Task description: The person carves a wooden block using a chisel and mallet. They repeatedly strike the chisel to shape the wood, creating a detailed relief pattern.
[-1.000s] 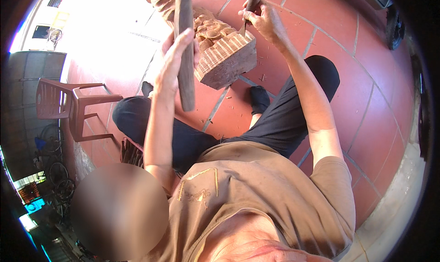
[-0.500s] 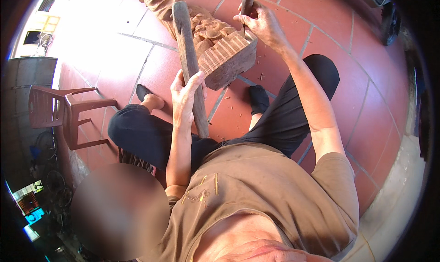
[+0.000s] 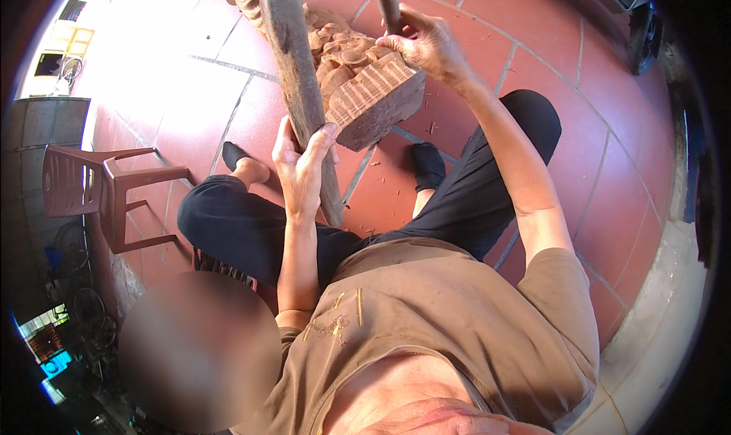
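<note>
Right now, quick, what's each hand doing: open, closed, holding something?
Left hand: closed, holding a long wooden club.
Right hand: closed, holding a wooden-handled tool.

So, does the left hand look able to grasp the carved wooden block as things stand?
Probably not: the carved block is close by, but the left hand is taken up holding a wooden club.

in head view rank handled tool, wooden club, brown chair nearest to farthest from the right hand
1. Handled tool: gripped in the right hand.
2. Wooden club: to its left, in the left hand.
3. Brown chair: well off left.
</note>
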`<state>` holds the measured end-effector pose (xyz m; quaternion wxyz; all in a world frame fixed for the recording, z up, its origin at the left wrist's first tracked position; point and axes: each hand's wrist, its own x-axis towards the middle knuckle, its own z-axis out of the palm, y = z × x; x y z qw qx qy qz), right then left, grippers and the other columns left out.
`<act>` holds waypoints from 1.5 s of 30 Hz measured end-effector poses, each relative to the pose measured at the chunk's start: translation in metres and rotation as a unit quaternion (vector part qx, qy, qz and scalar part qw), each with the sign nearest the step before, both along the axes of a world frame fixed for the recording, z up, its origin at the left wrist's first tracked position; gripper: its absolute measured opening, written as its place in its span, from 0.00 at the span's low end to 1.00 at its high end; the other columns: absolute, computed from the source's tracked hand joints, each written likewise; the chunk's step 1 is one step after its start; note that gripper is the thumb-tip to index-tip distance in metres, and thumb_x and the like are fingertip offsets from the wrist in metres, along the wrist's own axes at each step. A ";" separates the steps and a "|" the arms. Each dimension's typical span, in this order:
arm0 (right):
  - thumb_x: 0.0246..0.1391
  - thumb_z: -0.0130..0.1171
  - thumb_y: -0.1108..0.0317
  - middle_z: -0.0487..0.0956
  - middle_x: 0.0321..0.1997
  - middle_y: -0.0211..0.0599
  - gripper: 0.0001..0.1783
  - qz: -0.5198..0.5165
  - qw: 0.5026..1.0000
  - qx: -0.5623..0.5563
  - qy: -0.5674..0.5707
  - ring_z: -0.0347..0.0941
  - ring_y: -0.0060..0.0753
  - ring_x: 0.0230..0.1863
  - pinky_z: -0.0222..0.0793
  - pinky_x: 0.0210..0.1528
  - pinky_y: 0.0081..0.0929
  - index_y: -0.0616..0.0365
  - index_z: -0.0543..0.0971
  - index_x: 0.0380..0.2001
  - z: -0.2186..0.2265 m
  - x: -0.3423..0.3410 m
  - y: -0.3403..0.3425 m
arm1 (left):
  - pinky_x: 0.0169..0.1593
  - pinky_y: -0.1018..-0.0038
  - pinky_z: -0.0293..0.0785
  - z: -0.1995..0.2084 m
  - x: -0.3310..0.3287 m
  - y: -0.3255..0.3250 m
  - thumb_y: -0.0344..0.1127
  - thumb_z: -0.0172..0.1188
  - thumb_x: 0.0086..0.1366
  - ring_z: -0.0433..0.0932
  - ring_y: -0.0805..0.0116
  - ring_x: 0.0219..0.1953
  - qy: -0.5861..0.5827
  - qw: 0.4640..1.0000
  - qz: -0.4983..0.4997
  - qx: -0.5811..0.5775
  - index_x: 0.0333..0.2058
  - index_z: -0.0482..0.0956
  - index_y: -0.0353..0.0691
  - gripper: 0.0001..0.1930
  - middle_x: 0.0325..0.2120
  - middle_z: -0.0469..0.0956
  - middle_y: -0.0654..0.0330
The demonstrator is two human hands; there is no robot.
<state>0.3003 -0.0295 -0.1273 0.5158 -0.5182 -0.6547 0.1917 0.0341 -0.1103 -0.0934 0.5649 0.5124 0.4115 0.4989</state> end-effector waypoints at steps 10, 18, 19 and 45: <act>0.45 0.75 0.57 0.82 0.29 0.44 0.26 0.060 0.996 -0.002 -0.063 0.79 0.40 0.29 0.74 0.33 0.32 0.55 0.78 0.46 0.010 -0.004 0.002 | 0.33 0.77 0.72 0.020 0.014 -0.004 0.35 0.67 0.63 0.72 0.75 0.27 0.273 0.954 0.014 0.120 0.41 0.71 0.33 0.16 0.28 0.77 0.61; 0.50 0.71 0.65 0.85 0.32 0.42 0.18 0.091 0.993 -0.012 -0.079 0.82 0.38 0.31 0.74 0.35 0.32 0.56 0.80 0.44 0.020 -0.003 -0.001 | 0.30 0.80 0.70 0.036 0.004 -0.010 0.33 0.65 0.64 0.72 0.78 0.25 0.100 0.993 0.007 0.069 0.43 0.72 0.32 0.15 0.29 0.76 0.63; 0.50 0.70 0.66 0.85 0.33 0.42 0.18 0.097 0.992 -0.001 -0.077 0.82 0.38 0.32 0.75 0.35 0.31 0.56 0.80 0.44 0.020 -0.006 -0.002 | 0.30 0.81 0.71 0.042 0.007 -0.012 0.33 0.65 0.64 0.73 0.79 0.25 0.078 0.993 0.026 0.089 0.42 0.71 0.31 0.15 0.27 0.76 0.63; 0.54 0.69 0.67 0.84 0.35 0.27 0.12 0.078 0.995 -0.068 0.010 0.81 0.20 0.38 0.77 0.43 0.23 0.56 0.81 0.42 0.011 0.017 -0.011 | 0.26 0.82 0.69 0.025 -0.001 -0.013 0.32 0.65 0.63 0.71 0.80 0.23 0.056 0.997 -0.030 0.038 0.46 0.72 0.34 0.16 0.27 0.75 0.65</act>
